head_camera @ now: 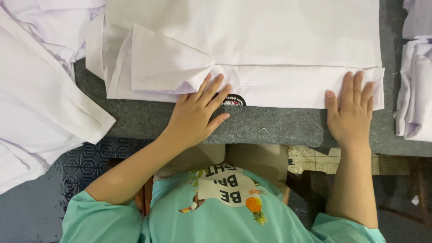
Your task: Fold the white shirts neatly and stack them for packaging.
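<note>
Across the frame's upper centre, on grey felt bench [270, 126]: folded white cotton garment [252, 45]. Left hand [195, 114] and right hand [351, 112], fingers spread flat, press its lower fold; smoothing step, judged; next needs even pressure.

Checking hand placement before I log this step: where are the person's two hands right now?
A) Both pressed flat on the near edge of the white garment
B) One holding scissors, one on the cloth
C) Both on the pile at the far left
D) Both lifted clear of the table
A: the left hand and the right hand both lie palm-down, fingers spread, on the near folded edge of the white garment on the grey table.
</note>
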